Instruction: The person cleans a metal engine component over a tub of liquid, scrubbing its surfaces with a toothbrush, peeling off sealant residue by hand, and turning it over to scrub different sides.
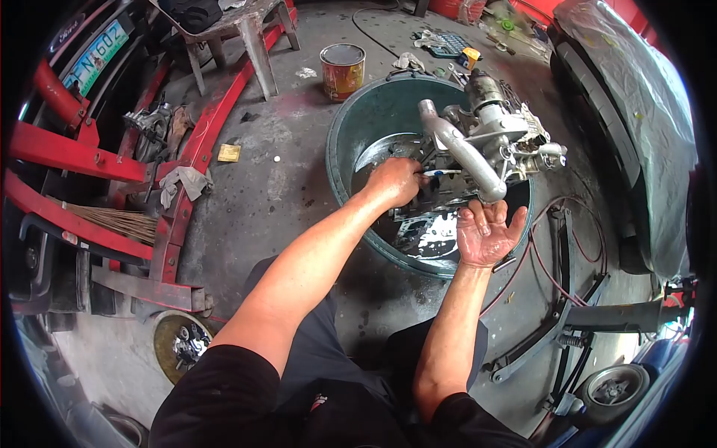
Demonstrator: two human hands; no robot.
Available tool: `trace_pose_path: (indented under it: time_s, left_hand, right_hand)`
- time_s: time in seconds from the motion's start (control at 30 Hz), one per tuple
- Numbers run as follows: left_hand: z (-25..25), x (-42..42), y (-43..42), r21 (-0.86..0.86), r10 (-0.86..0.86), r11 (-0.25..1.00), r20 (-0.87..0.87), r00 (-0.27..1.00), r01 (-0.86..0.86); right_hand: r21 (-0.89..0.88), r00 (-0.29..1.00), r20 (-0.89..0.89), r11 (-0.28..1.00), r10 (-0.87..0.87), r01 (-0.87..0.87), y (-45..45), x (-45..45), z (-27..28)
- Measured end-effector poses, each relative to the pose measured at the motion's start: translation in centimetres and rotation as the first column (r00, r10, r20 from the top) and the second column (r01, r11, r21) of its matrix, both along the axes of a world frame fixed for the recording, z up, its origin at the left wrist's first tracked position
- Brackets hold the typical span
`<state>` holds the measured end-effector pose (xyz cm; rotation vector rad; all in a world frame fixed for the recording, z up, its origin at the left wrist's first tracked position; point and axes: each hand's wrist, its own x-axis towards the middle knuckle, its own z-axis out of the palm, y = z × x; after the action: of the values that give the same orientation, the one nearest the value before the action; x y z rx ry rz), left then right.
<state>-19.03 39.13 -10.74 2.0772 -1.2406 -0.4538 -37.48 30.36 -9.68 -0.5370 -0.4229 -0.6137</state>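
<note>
My left hand [396, 183] is closed around a slim white-and-blue brush, which looks like a toothbrush [442, 172], its end pointing at the engine assembly. This greasy metal assembly [515, 123] sits over the right side of a green tub [340, 123]; what supports it is hidden. A thick silver pipe [470, 157] bends down across its front. Under the pipe's lower elbow, my right hand [487, 235] is palm up, wet and dirty, with thumb spread and fingers loosely bent near the metal. Whether the fingertips touch the pipe cannot be made out. Dark liquid and a metal part [426, 231] lie in the tub.
Behind the tub stands a rusty paint can [343, 71]. Red steel framing [202, 138] and a worn stool [239, 30] are left. A plastic-covered car panel [627, 89], a red hose [523, 276] and a black metal stand [560, 299] are right. A basin of parts [168, 336] sits lower left.
</note>
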Motion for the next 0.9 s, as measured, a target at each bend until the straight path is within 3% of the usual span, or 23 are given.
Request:
trace_pose_path:
  time_s: [0.07,0.13,0.47,0.6,0.77,0.8,0.9]
  left_hand:
    - [0.1,0.0,-0.1,-0.01,0.008,1.0,-0.004,1.0,-0.008]
    - [0.2,0.1,0.0,-0.012,0.021,1.0,-0.013,1.0,-0.021]
    - [0.6,0.2,0.2,0.025,0.022,0.999,-0.029,0.999,-0.021]
    - [0.3,0.3,-0.1,0.023,0.013,1.0,-0.046,0.999,-0.012]
    - [-0.1,0.2,-0.3,0.041,-0.003,0.999,-0.016,1.0,0.003]
    - [-0.3,0.3,-0.4,0.047,-0.013,0.999,-0.01,1.0,0.013]
    - [-0.2,0.1,-0.2,0.042,-0.006,0.999,0.001,1.0,0.005]
  right_hand:
    - [0.233,0.997,-0.012,0.97,-0.07,0.071,0.6,-0.1,-0.7]
    - [0.198,0.999,0.008,0.979,-0.043,0.04,0.6,0.3,-1.1]
    - [0.521,0.988,-0.015,0.842,-0.154,0.139,2.8,1.2,-1.8]
    - [0.25,0.995,0.086,0.966,0.046,-0.066,4.7,0.4,-0.8]
    - [0.224,0.952,0.237,0.943,0.192,-0.246,3.1,1.8,-0.3]
    - [0.274,0.976,0.151,0.942,0.158,-0.195,2.9,1.8,-0.3]
    - [0.18,0.981,0.114,0.968,0.158,-0.177,2.4,0.8,-0.2]
